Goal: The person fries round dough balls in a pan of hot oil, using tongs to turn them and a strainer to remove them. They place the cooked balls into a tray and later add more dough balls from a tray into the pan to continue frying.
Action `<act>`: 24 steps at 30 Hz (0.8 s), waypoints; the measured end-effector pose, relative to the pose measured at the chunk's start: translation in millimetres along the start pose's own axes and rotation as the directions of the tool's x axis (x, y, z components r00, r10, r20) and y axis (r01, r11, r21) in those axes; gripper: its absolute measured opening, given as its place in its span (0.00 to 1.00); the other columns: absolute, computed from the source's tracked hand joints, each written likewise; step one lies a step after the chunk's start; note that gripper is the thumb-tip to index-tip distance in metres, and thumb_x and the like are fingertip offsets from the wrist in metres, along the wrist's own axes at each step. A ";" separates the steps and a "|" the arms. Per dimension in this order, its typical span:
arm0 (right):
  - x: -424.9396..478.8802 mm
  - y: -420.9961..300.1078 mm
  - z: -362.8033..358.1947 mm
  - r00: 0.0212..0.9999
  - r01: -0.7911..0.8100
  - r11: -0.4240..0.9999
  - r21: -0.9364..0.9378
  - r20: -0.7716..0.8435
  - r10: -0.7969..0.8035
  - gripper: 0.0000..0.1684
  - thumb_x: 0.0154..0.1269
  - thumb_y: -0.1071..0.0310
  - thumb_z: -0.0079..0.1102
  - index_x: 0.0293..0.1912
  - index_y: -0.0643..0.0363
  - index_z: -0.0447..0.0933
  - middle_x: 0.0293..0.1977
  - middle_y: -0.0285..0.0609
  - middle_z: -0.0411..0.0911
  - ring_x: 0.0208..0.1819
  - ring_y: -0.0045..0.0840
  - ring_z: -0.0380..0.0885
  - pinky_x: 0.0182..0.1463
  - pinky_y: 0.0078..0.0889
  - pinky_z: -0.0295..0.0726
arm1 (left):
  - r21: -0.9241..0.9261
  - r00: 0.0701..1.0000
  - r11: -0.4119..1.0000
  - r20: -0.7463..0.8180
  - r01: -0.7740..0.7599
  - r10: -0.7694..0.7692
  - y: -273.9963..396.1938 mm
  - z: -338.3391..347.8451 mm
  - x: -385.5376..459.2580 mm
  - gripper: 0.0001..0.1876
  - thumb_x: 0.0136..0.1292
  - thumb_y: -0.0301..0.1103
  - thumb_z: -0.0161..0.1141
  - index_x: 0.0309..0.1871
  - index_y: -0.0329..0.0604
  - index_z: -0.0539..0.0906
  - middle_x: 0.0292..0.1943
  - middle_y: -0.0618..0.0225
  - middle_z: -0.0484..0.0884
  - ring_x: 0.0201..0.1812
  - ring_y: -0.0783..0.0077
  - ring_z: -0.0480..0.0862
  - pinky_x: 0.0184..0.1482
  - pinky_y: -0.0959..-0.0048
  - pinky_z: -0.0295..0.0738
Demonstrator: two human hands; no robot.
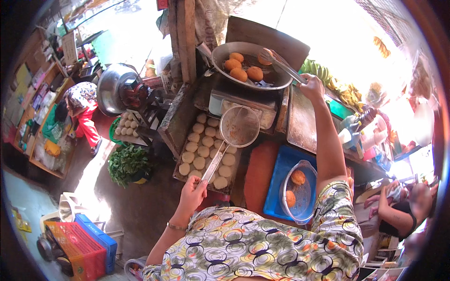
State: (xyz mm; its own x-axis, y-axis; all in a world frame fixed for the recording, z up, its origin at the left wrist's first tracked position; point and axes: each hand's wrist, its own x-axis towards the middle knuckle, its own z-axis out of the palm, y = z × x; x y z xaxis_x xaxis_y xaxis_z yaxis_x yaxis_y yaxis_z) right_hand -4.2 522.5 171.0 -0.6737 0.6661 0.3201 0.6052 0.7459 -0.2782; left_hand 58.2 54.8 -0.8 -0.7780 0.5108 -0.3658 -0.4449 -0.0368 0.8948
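Observation:
My left hand (pixel 193 192) grips the handle of a round mesh strainer (pixel 240 126), which is held above a tray of pale dough balls (pixel 199 163). In my right hand (pixel 311 86) are metal tongs (pixel 281 63), their tips reaching over a wide frying pan (pixel 219 52). One browned ball (pixel 264 58) lies at the tong tips; whether it is pinched I cannot tell. Several other fried dough balls (pixel 238 74) sit in the dark oil. Nearer my body, a clear oval basket (pixel 285 207) holds two fried balls (pixel 298 177) and rests in a blue tray (pixel 272 189).
A wooden post (pixel 189 42) rises left of the pan. Green bananas (pixel 315 69), bottles (pixel 349 135) and a metal-topped counter (pixel 304 123) line the right. Leafy greens (pixel 129 164) and a large metal bowl (pixel 109 89) stand left. One person (pixel 84 109) bends far left; others sit at lower right.

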 end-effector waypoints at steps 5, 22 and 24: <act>-24.3 30.3 11.6 0.999 -0.037 0.996 0.087 0.010 0.036 0.26 0.46 0.60 0.66 0.49 0.45 0.82 0.39 0.42 0.83 0.43 0.33 0.81 0.48 0.36 0.77 | 0.003 0.996 1.000 0.087 0.029 -0.030 -0.7 -6.2 7.1 0.08 0.70 0.37 0.52 0.39 0.44 0.69 0.19 0.71 0.72 0.12 0.86 0.61 0.12 0.85 0.52; -317.8 195.1 -101.3 0.807 -0.583 0.694 0.423 0.400 0.434 0.19 0.46 0.71 0.69 0.42 0.61 0.82 0.21 0.32 0.76 0.18 0.12 0.71 0.22 0.17 0.69 | 0.064 0.918 0.975 0.327 0.214 -0.223 -2.8 7.5 33.2 0.07 0.70 0.36 0.53 0.38 0.46 0.68 0.19 0.71 0.73 0.11 0.86 0.61 0.10 0.86 0.51; -346.5 210.9 -101.2 0.732 -0.637 0.754 0.160 0.431 0.528 0.20 0.45 0.70 0.69 0.42 0.62 0.82 0.22 0.35 0.78 0.21 0.15 0.74 0.26 0.21 0.73 | 0.059 0.914 0.977 0.343 0.207 -0.215 -3.3 9.2 35.8 0.07 0.70 0.36 0.53 0.39 0.46 0.68 0.19 0.71 0.73 0.11 0.86 0.61 0.10 0.86 0.51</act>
State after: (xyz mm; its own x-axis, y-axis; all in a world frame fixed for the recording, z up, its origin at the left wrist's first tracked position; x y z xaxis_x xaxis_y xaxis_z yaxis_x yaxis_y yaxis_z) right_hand 399.8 448.4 93.0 -0.3567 0.8838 -0.3027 0.8179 0.1388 -0.5584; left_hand 35.9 81.1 -14.5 -0.4638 0.7696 -0.4389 -0.5694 0.1206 0.8131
